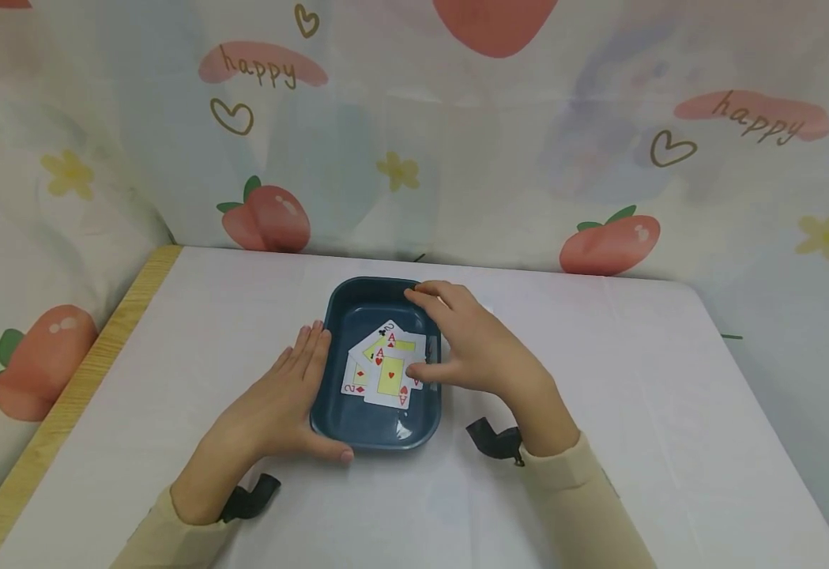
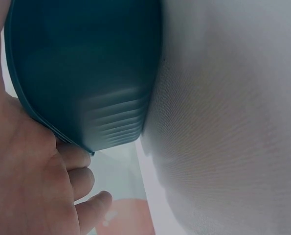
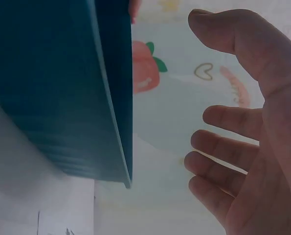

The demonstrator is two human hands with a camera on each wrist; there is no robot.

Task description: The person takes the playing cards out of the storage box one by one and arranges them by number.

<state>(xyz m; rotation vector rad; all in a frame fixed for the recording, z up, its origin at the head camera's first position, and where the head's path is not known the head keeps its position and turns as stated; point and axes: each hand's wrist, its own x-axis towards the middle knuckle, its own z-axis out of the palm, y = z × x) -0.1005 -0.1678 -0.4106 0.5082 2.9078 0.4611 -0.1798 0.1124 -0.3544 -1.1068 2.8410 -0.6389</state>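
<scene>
A dark blue rectangular tray (image 1: 364, 431) stands on the white-covered table, with several overlapping playing cards (image 1: 390, 375) face up inside it. An ace of hearts lies on top, and a two of diamonds shows beneath it. Along the tray's left side my left hand (image 1: 275, 407) rests with straight fingers, its thumb pointing toward the near edge. The left wrist view has this palm (image 2: 28, 171) against the tray's rim. Over the right rim hovers my right hand (image 1: 481, 348), thumb and fingers spread. In the right wrist view its fingers (image 3: 228, 149) stand apart from the tray wall (image 3: 42, 88), holding nothing.
Behind the table hangs a patterned cloth (image 1: 485, 158) with peaches, hearts and lettering. A wooden edge strip (image 1: 73, 403) runs down the left of the table. Black curved pieces, one (image 1: 494, 438) by the right wrist and another (image 1: 252, 498) by the left, sit at the sleeves.
</scene>
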